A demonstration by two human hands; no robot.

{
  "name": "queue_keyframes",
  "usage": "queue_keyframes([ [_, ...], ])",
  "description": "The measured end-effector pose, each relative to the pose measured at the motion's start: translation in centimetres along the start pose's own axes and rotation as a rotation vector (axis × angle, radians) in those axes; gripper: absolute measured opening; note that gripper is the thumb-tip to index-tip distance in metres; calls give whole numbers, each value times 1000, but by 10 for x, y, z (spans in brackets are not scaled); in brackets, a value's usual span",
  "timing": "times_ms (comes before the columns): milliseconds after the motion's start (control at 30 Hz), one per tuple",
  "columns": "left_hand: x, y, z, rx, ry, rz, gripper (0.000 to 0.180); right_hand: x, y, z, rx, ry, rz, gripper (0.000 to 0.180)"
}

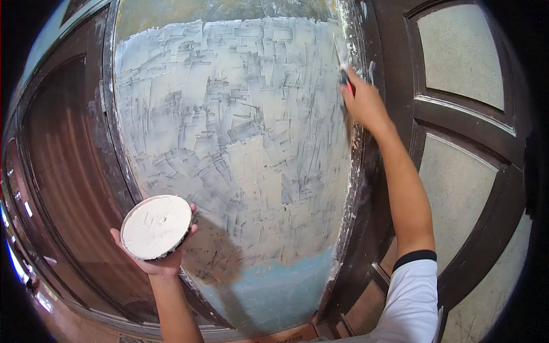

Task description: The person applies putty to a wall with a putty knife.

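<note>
My right hand [366, 103] is raised to the upper right edge of the wall panel [240, 126], its fingers closed round the dark and red handle of a putty knife [346, 80]. The knife's blade is hard to make out against the white edge. Low on the left, my left hand [157, 264] holds up a round, shallow container of white putty [157, 226] from beneath, fingers curled at its rim. The putty lies smooth, with a few small marks. Rough, overlapping strokes of white and grey putty cover most of the panel.
Bare light blue paint [280, 291] shows along the panel's bottom. Putty-smeared dark wooden frames [372, 171] border it. A dark door [68, 143] stands at left; pale-paned dark woodwork [457, 54] is at right.
</note>
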State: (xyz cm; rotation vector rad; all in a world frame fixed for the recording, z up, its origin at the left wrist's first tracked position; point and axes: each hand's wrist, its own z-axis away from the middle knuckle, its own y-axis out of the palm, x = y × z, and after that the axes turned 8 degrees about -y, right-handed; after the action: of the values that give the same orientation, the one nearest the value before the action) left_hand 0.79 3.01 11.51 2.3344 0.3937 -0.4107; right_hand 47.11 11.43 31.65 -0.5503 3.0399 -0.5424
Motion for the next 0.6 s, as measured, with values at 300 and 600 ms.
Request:
queue_keyframes([
  [300, 3, 1, -2, 15, -3, -39, 102, -10, 8, -25, 52, 11, 81, 64],
  [600, -2, 6, 5, 10, 39, -76, 104, -12, -10, -22, -98, -24, -99, 64],
])
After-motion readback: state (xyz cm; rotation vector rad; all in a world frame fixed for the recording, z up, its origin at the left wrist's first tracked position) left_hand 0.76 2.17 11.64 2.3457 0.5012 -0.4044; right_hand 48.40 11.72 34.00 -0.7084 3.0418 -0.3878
